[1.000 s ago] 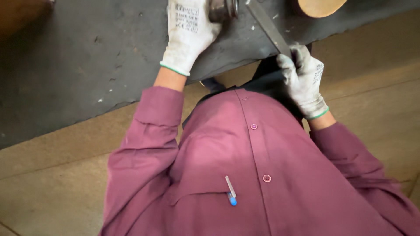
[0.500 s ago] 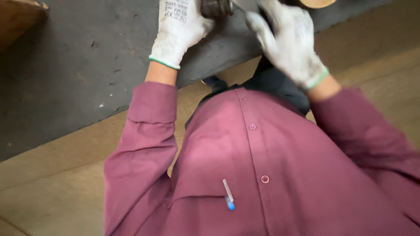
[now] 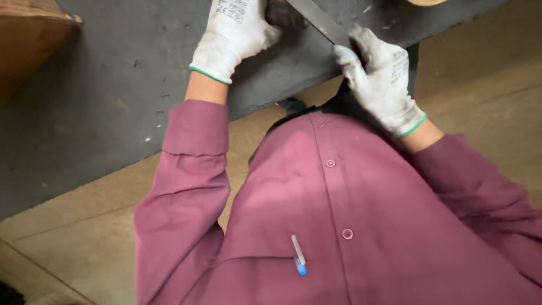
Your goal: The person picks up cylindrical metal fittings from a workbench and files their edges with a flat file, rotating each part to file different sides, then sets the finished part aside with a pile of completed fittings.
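At the top centre of the frame, the left hand in a white knit glove with a green cuff (image 3: 234, 34) lies on the dark grey, scuffed work surface (image 3: 101, 96), its fingers curled round a small dark metal part (image 3: 284, 12) that sits at the very top edge of the picture (only its lower portion shows, so its shape cannot be told). To the right of it, the right hand in a matching white glove (image 3: 379, 79) is closed on the near end of a long flat grey metal file (image 3: 322, 21), thumb and fingers wrapped tight about it just over the front edge of the work surface. The file runs up and to the left from that grip, its blade touching the dark part beside the left hand's fingers.

The lower half of the frame is filled by the person's maroon buttoned work shirt (image 3: 350, 226), with a pen with a blue tip (image 3: 298, 255) clipped in the chest pocket. A brown wooden piece (image 3: 34, 39) sits in the upper left corner, and a tan floor (image 3: 73, 237) shows at the lower left.
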A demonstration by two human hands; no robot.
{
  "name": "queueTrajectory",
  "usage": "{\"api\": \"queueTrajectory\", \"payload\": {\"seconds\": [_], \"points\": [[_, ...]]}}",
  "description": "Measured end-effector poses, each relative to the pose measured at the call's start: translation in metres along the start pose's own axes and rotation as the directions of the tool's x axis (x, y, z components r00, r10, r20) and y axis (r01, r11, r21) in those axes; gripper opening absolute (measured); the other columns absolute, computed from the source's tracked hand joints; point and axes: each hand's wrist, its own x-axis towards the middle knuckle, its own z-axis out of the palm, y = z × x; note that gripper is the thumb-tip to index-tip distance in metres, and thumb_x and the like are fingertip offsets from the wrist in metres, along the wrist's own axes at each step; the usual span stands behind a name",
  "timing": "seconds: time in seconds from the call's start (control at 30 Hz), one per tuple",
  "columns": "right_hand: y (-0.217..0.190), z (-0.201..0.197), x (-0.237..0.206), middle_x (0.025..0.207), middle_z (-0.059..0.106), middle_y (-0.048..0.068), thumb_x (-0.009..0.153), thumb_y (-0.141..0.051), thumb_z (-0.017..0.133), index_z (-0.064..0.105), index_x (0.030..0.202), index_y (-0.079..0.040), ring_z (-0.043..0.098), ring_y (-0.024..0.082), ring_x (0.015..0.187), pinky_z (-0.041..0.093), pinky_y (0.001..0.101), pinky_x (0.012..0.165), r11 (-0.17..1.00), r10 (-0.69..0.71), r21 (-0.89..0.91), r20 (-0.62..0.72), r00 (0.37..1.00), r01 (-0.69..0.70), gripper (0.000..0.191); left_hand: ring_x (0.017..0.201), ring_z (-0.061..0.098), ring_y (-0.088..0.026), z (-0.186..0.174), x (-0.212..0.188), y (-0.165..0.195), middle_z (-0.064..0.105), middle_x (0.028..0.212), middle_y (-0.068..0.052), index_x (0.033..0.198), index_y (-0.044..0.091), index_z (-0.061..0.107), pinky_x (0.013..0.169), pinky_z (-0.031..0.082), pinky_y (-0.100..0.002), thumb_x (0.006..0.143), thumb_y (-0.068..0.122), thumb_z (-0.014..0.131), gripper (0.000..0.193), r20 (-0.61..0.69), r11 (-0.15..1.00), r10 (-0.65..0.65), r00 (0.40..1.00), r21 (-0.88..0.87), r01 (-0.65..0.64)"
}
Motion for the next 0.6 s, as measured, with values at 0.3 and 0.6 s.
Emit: {"api": "queueTrajectory", "payload": {"seconds": [0.3, 0.6], "points": [[0.027, 0.004, 0.005, 0.088, 0.067, 0.016, 0.112, -0.018, 0.067, 0.066, 0.109, -0.001, 0.066, 0.034, 0.082, 0.051, 0.0411, 0.071, 0.919, -0.306, -0.285, -0.084, 0.948, 0.272, 0.018, 0.061, 0.068, -0.03, 0.001, 0.0, -0.002, 0.068, 0.066, -0.013, 0.082, 0.004, 0.072, 0.062, 0.054, -0.043, 0.08, 0.031, 0.076, 0.028, 0.065, 1.0, -0.008, 0.998, 0.025, 0.006], [0.047, 0.004, -0.024, 0.089, 0.065, 0.009, 0.106, -0.024, 0.075, 0.065, 0.117, -0.004, 0.066, 0.03, 0.077, 0.051, 0.0432, 0.069, 0.822, -0.342, -0.476, 0.025, 0.939, 0.312, 0.026, 0.056, 0.063, -0.023, 0.013, 0.013, -0.044, 0.069, 0.074, -0.013, 0.096, 0.013, 0.077, 0.049, 0.047, -0.041, 0.1, 0.044, 0.069, 0.033, 0.279, 0.999, 0.044, 0.959, 0.002, -0.047]]}}
